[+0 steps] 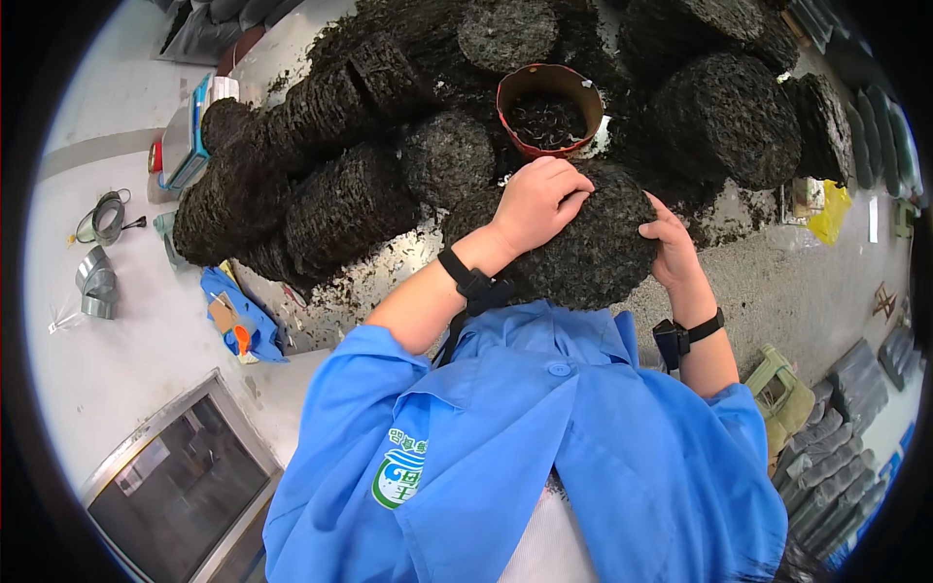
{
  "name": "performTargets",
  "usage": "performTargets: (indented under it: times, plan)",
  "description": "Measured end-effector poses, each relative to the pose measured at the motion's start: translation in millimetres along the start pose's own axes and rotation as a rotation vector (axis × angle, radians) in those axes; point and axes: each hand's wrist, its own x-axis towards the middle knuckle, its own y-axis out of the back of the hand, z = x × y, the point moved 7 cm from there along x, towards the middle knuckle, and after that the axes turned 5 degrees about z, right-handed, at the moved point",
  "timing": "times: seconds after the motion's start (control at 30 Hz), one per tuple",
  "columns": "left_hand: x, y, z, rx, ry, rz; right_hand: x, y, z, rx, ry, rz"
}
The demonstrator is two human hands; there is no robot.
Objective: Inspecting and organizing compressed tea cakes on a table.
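Observation:
A dark, round cake of dried seaweed [603, 248] is in front of my chest. My left hand [544, 199] rests over its upper left part, thumb and fingers drawn together in a pinch; whatever is between the fingertips is too small to make out. At the cake's right edge, my right hand [673, 251] grips the rim, with the thumb on the face and the other fingers mostly hidden behind it. Just beyond my left hand stands a red-rimmed round tub [550, 109] with dark scraps inside.
Stacks of dried seaweed rounds [335, 209] lie to the left, and more rounds [729, 117] to the right. Loose crumbs cover the table [389, 277]. A blue-edged scale-like box [185, 136] stands at the far left, a yellow bag [829, 212] at the right, and a green stool [777, 394] below it.

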Motion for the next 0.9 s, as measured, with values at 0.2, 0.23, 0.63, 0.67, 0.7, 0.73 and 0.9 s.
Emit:
performTargets:
  times: [0.2, 0.23, 0.63, 0.67, 0.7, 0.73, 0.9]
  plan:
    - [-92, 73, -94, -0.077, 0.831, 0.163, 2, 54, -1, 0.001, 0.069, 0.119]
    - [-108, 86, -99, 0.092, 0.805, 0.116, 5, 73, 1, 0.032, 0.072, 0.173]
    - [-201, 62, -105, 0.350, 0.859, -0.008, 15, 12, 125, -0.991, 0.316, 0.079]
    - [-200, 62, -106, 0.342, 0.848, 0.004, 21, -1, 132, -1.101, 0.358, 0.093]
    - [-205, 63, -113, 0.259, 0.946, 0.052, 25, -14, 134, -1.191, 0.435, 0.081]
    - [-210, 61, -116, 0.143, 1.026, 0.073, 30, -19, 136, -1.215, 0.406, 0.096]
    - [-211, 52, -108, -0.399, 1.132, 0.245, 27, -47, 117, -1.130, 0.254, 0.095]
